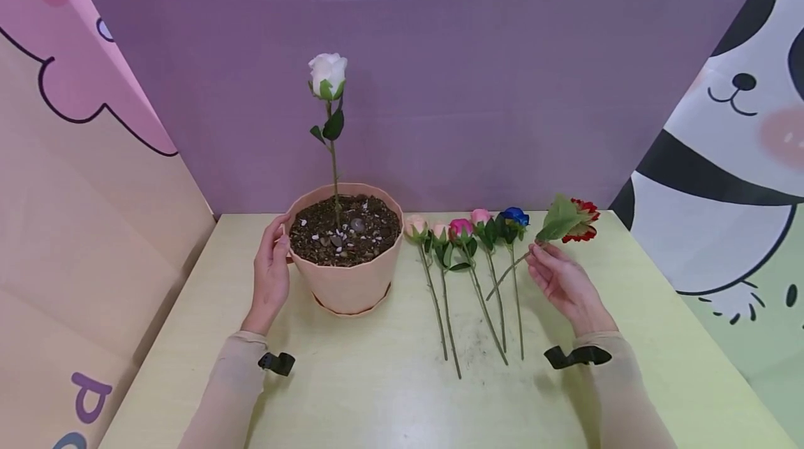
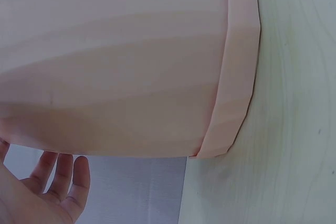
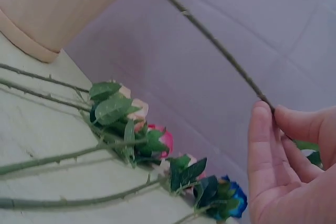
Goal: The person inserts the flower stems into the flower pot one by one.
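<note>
Right hand [image 1: 567,285]: thumb and fingers pinched on the stem of the red flower [image 1: 583,233], we see that in both head and right wrist views. Bloom points right, big green leaf beside it, bare stem runs down-left across the lying stems as the head view sees it. So the red flower is in hand, at the right end of the row.

Left hand [image 1: 271,278]: fingers loose, laid against the left side of the pink pot [image 1: 352,285] near its rim. Pot sits upright on a saucer [image 1: 352,311] and holds dark soil [image 1: 312,234] with pebbles. White rose [image 1: 328,74] stands nearly upright in the soil.

Right of the pot, five flowers lie on the table [image 1: 358,393], stems toward us. Left to right we get: peach rose [image 1: 417,226], pale pink rose [image 1: 439,230], deep pink rose [image 1: 460,227], light pink rose [image 1: 481,216], blue rose [image 1: 516,216]. Behind: purple backdrop [image 1: 477,86]; panda print [image 1: 747,177] on the right.
</note>
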The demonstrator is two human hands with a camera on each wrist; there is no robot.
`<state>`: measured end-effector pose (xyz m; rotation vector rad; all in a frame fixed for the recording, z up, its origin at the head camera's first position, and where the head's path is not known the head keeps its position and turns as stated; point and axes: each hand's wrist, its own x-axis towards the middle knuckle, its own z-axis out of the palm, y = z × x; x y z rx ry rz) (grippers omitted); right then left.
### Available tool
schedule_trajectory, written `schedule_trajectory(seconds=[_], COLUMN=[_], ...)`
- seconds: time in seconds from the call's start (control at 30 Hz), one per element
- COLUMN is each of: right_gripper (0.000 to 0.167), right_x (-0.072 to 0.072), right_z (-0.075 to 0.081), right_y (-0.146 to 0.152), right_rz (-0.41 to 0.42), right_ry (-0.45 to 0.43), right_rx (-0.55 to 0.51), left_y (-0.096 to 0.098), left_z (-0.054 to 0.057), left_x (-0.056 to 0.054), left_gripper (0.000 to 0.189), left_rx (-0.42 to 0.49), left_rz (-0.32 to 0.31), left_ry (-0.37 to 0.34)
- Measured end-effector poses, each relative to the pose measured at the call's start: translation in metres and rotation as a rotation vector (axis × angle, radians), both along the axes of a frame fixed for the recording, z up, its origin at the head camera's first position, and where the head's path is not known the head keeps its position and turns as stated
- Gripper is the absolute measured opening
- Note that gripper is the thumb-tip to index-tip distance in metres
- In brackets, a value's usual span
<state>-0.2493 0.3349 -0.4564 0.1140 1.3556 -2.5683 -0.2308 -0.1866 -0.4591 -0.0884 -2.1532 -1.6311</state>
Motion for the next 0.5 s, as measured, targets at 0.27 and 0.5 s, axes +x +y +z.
schedule_trajectory(seconds=[0.27, 0.5], right_gripper=[0.019, 0.015], right_x=[0.006, 0.006], right_z=[0.018, 0.033], right_y=[-0.014, -0.028], right_rz=[-0.041, -0.051], right_ry=[0.036, 0.115], right_rx=[-0.101, -0.155], left_y=[-0.001, -0.001], left_z=[-0.001, 0.0], left_x=[0.0, 0.0], left_gripper=[0.047, 0.047], left_rx=[-0.006, -0.004], left_rz=[-0.001, -0.007], left_ry=[0.009, 0.001])
